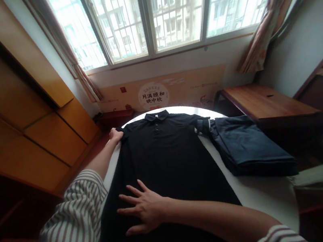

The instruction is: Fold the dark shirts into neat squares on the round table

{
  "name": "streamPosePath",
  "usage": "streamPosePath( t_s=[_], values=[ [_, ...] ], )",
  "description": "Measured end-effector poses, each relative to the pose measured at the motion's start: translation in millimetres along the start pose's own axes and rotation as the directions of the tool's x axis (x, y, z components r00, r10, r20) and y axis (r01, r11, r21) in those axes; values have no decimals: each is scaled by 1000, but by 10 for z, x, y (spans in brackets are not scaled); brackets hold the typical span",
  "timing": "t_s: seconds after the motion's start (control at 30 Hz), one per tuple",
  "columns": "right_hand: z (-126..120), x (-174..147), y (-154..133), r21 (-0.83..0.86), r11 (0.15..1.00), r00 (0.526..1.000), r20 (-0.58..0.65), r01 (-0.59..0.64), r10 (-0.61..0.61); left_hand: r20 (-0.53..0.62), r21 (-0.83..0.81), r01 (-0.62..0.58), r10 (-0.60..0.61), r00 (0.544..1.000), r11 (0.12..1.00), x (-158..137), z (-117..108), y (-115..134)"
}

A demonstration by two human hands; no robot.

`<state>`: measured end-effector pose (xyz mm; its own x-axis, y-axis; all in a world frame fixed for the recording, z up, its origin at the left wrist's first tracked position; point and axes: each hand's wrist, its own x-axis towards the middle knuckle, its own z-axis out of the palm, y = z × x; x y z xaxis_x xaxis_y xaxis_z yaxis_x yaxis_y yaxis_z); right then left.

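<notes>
A black polo shirt [167, 157] lies spread front up, its collar at the far side and its hem toward me. My left hand [116, 135] is closed around the end of the shirt's left-side sleeve, near the table's far left edge. Fingers spread, my right hand [146, 207] rests flat on the lower left part of the shirt and holds nothing. The shirt's other sleeve reaches to a small dark item with a pale edge [203, 125], whose kind I cannot make out.
The shirt covers much of a white round table [265, 198]. A folded stack of dark blue clothing [251, 143] sits on its right side. Beyond stand a wooden desk [271, 99] at right, cabinets [45, 143] at left, and a barred window [145, 17] behind.
</notes>
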<state>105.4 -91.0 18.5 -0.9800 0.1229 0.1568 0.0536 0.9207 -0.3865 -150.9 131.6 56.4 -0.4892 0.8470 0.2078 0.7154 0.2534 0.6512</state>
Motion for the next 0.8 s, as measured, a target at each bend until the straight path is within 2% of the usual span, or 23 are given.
streamPosePath(
  t_s=[0.07,0.13,0.2,0.27,0.37,0.4,0.5,0.57,0.7,0.8],
  values=[
    [16,0,2,4,1000,1000,-1,2,-2,-14,33,-70,70,997,997,-20,74,70],
    [21,1,0,6,1000,1000,2,0,0,41,44,-232,230,972,972,-109,188,124],
    [17,4,-3,7,1000,1000,6,-5,5,142,18,-378,372,917,926,-252,329,125],
    [8,7,-4,6,1000,1000,4,-9,9,227,-10,-471,460,858,882,-401,465,66],
    [-5,6,-6,-2,1000,1000,-1,-1,1,279,13,-582,556,783,813,-531,608,-71],
    [-5,2,-13,-8,1000,1000,-5,1,-1,296,45,-597,560,774,801,-539,635,-109],
    [30,-28,-75,-40,999,999,-21,25,-26,382,178,-581,488,784,794,-500,677,-163],
    [99,-56,-158,-72,993,996,-23,90,-92,425,243,-570,443,790,785,-464,689,-166],
    [270,-72,-364,-177,947,963,24,269,-269,436,252,-564,428,791,786,-439,707,-178],
    [203,-26,-432,-143,915,924,124,378,-363,415,208,-569,455,788,795,-446,719,-204]
  ],
)
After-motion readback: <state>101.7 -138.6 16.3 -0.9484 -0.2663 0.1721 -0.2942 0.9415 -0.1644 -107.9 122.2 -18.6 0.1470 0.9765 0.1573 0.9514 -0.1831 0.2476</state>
